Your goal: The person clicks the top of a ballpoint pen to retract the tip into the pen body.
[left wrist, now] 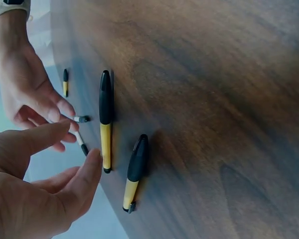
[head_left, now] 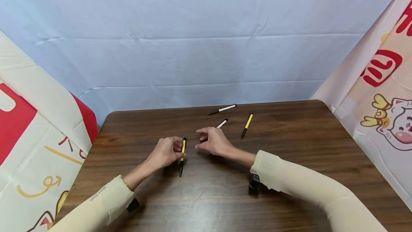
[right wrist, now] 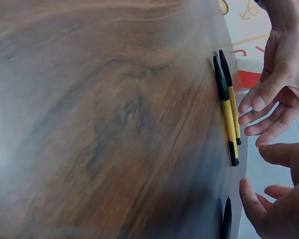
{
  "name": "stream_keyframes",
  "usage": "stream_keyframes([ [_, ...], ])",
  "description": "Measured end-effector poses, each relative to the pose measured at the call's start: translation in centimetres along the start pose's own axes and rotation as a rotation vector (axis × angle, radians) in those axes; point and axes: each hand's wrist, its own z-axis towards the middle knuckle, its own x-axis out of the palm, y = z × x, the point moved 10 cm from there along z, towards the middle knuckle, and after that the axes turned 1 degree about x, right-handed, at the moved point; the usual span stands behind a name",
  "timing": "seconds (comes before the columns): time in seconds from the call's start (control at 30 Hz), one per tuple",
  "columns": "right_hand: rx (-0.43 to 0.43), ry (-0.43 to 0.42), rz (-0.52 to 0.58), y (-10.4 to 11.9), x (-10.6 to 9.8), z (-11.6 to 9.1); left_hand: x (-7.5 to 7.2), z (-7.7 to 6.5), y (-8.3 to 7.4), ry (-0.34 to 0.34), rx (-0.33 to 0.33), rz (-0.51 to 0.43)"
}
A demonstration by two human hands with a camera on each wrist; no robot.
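My left hand (head_left: 166,152) hovers beside a yellow-and-black pen (head_left: 183,149), its thumb overlapping the barrel in the head view. In the left wrist view, thumb and fingers stand apart with nothing pinched between them. That pen (left wrist: 105,134) lies on the table along with a second yellow-and-black pen (left wrist: 134,172), which the left hand hides from the head camera. My right hand (head_left: 216,141) is held with thumb and fingers spread, holding nothing. Just behind it, a white pen (head_left: 222,123) is partly covered by the hand.
Farther back on the brown wooden table (head_left: 289,135) lies a white pen with a dark grip (head_left: 227,107). Right of the right hand is another yellow-and-black pen (head_left: 247,125). A pale cloth (head_left: 193,56) hangs behind the table, with printed sheets on both sides.
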Motion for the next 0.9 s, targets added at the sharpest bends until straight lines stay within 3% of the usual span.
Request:
stream_keyframes([
  [0.9,0.026,-0.131,-0.096,-3.3,-6.5,-2.6,-0.3,4.3,-2.9,-0.031,0.067,-0.012],
])
